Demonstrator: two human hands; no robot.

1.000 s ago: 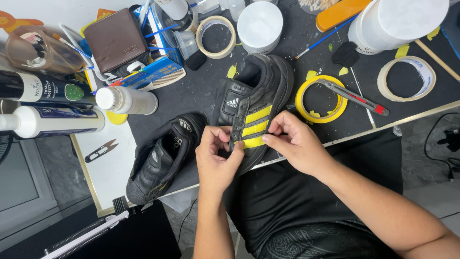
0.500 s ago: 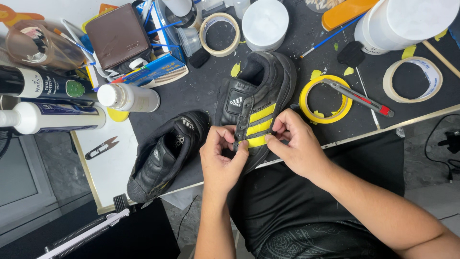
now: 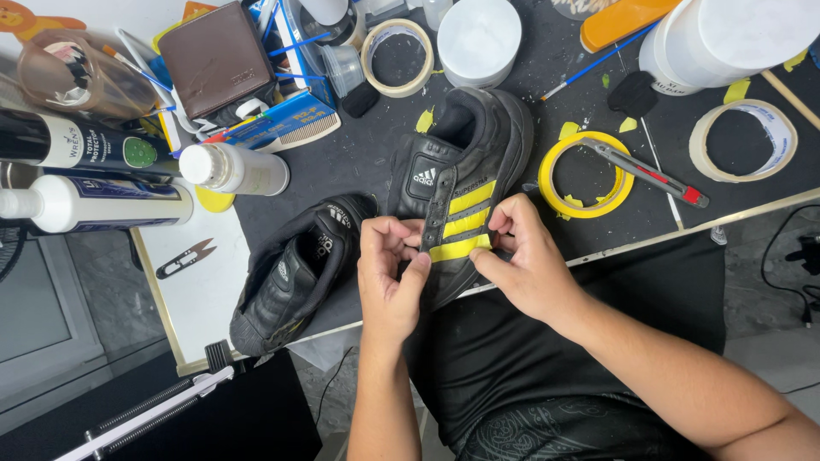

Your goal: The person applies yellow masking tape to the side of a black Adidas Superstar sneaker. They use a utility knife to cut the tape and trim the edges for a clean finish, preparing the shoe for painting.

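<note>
Black shoe with yellow stripes (image 3: pixel 461 183) lies on the dark mat (image 3: pixel 359 162), heel at 12 o'clock, toe end at 6 under both hands. Left hand (image 3: pixel 391 277) sits at the shoe's 7 o'clock, fingers curled, thumb and fingertips pinching at the lowest yellow stripe (image 3: pixel 459 248) on its left end. Right hand (image 3: pixel 528 265) sits at the shoe's 5 o'clock, fingers also curled, fingertips pressing the same stripe's right end and the shoe's edge. Both hands touch the shoe; neither is wide open. Can't tell whether they grip loose tape or just press on the stripe.

Second black shoe (image 3: pixel 295 273) lies at 9 o'clock of the left hand, just beside it, not touched. Yellow tape roll (image 3: pixel 559 201) at 1 o'clock of the right hand, with a box cutter (image 3: pixel 649 173) lying across it. Pale tape roll (image 3: pixel 707 158) farther out at 2 o'clock. Small white bottle (image 3: pixel 235 169) at 10 o'clock of the left hand, well apart. Thread snips (image 3: pixel 186 259) on the white board at 9 o'clock.
</note>
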